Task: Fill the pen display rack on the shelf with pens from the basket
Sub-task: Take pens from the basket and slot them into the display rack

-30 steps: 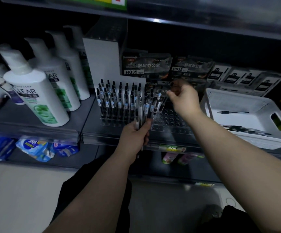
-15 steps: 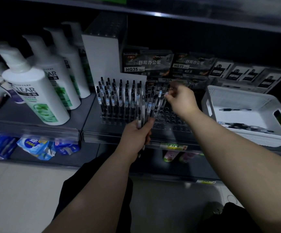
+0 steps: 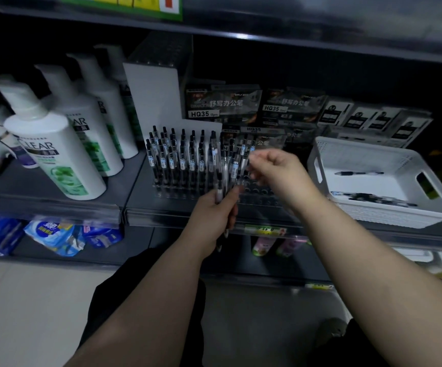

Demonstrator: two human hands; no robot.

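The rack point(image 3: 257, 198) stands on the shelf point(image 3: 137, 197). Its left half is filled with upright pens point(image 3: 182, 160), and the holes in its right half are open. Just in front of the rack, the left hand point(image 3: 212, 210) has its fingers curled round a bundle of pens point(image 3: 223, 176). Over the rack's right half, the right hand point(image 3: 280, 173), blurred, pinches a single pen point(image 3: 249, 168) narrowly. Right of the rack, the white basket point(image 3: 317, 157) holds loose pens point(image 3: 373, 200).

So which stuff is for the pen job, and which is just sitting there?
For the job: pen rack, pens held by the left hand, right hand, white basket.
Just there: shampoo bottles, pen boxes, blue packets.
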